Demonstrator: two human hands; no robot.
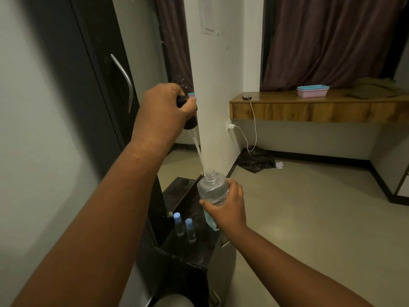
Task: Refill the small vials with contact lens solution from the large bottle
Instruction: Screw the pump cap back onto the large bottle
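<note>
Head view looks down on two bare hands over a dark glossy bench (177, 191) wedged between a dark wardrobe door (97, 80) and a white wall. The right hand (225, 207) has its grip wrapped closed around the large bottle (212, 191), a clear bottle with pale blue solution in its lower part and its threaded neck open, held upright above the bench. The left hand (163, 109), raised well above and to the left of that grip, is closed around the black pump cap (188, 116); its clear dip tube (197, 147) slants down, its tip near the bottle's neck, apparently just outside it.

Below and left of the right grip, two small vials (184, 227) with light blue caps stand upright and close together on the bench, both capped, so no refilling looks possible yet.

Likely risks: the dip tube probably carries drops that could fall on the bench or floor, and its tip touching anything would contaminate the solution. The open bottle could slop if tilted hastily. The vials look narrow and light, so a careless reach might topple them.

Further right of the grip, a wooden ledge (309, 109) under maroon curtains (327, 41) carries pink and blue trays (312, 91) and a phone (246, 97) on a white charging cable.
</note>
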